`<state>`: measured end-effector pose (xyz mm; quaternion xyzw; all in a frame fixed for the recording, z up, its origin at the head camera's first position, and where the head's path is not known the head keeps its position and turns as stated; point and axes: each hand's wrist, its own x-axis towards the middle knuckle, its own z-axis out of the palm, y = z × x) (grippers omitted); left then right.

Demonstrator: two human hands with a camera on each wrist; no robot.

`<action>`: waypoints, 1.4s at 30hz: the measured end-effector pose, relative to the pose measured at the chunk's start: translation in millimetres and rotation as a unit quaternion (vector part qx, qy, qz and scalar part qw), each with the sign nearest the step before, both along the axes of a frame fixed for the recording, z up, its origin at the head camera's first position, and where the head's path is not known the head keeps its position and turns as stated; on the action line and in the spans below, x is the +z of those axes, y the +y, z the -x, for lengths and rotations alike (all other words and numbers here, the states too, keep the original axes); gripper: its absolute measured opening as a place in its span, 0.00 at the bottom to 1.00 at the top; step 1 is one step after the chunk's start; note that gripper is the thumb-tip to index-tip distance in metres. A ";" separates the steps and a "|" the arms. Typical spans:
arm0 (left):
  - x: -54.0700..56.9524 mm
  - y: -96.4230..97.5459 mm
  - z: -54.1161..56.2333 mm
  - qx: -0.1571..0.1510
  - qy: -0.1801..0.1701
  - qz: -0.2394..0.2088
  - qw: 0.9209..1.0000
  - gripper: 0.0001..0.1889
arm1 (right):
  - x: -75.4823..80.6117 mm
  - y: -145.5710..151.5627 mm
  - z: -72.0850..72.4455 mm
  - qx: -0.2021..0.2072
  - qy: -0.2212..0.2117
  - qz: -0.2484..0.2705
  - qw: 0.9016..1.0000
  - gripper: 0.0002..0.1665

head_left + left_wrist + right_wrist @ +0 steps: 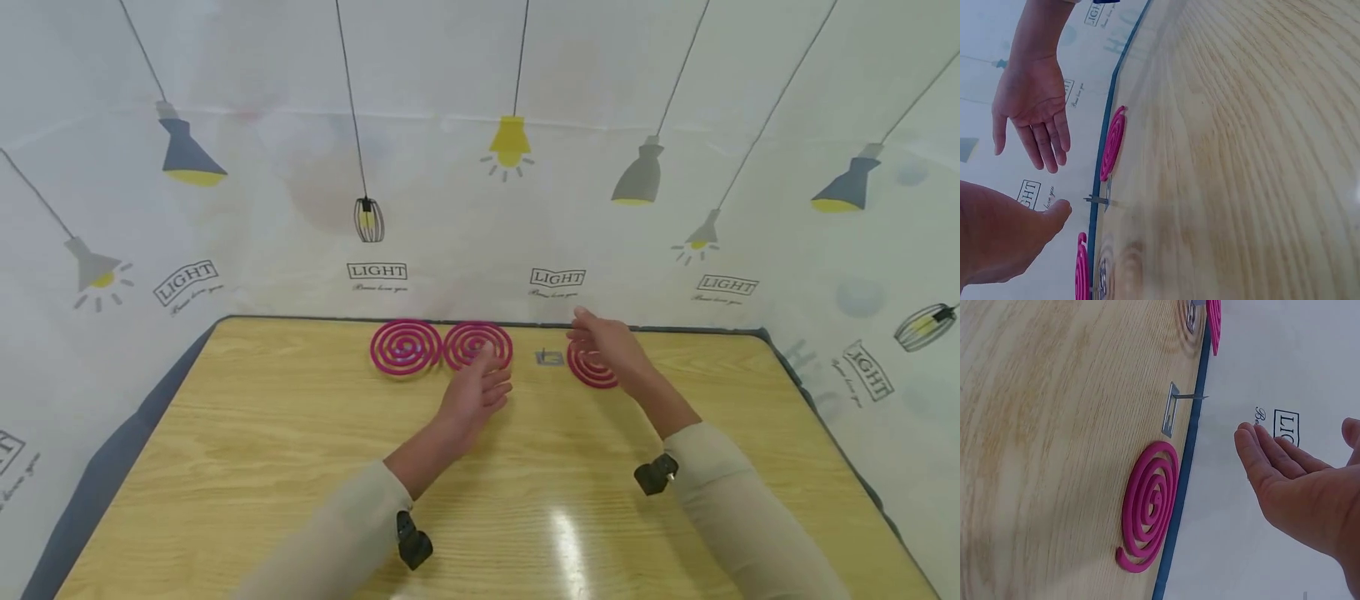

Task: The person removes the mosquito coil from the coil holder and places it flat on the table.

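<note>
Both your left grip [472,393] and right grip [609,343] have fingers extended above the tabletop [285,433]. The right pink coil [1155,500] lies flat; a metal stand [1174,394] separates it from the middle coil [474,343].

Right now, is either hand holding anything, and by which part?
Nothing held: bare left hand and bare right hand are empty; the flat magenta spiral coil nearest the right lies untouched on the wooden table.

Soft light leaves white glare on the table [255,442].
</note>
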<state>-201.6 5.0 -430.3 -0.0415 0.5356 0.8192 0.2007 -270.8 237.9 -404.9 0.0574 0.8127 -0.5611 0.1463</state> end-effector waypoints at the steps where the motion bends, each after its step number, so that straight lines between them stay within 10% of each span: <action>1: -0.9 -2.6 -0.3 0.002 -0.002 -0.001 1.000 0.39 | -0.5 -1.1 1.6 0.007 0.002 -0.003 1.000 0.46; 42: -17.1 -52.6 7.9 0.099 -0.079 -0.014 0.992 0.41 | -21.0 -52.3 39.1 0.040 -0.043 0.097 0.994 0.43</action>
